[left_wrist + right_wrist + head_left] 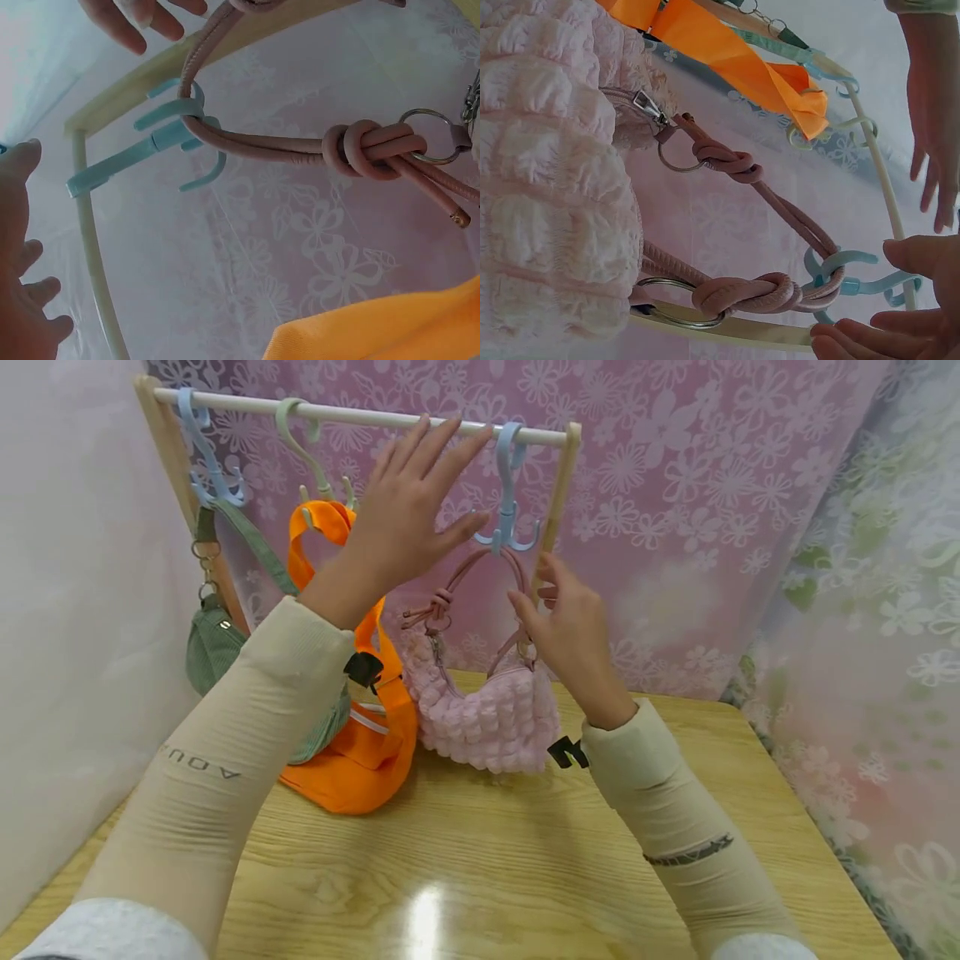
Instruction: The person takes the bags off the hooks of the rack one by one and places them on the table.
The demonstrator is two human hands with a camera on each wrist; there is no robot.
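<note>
A pink puffy handbag [487, 718] hangs by its knotted cord handle [262, 146] from the blue hook hanger [507, 502] at the rail's right end. My left hand [408, 506] is raised in front of the rail, left of that hanger, its fingers spread and holding nothing. Beside the handle's right side is my right hand [570, 618], thumb and fingers apart with nothing between them; in the right wrist view its fingers [877, 337] lie near the blue hanger, apart from the cord. The bag's base reaches down to about the tabletop.
An orange bag [360, 768] hangs from a green hook hanger [300, 435], and a green corduroy bag [213, 643] from another blue hanger [206, 452] at left. The white rail [360, 416] sits on wooden posts [558, 493] over a wooden table [480, 860]. Floral curtains stand behind.
</note>
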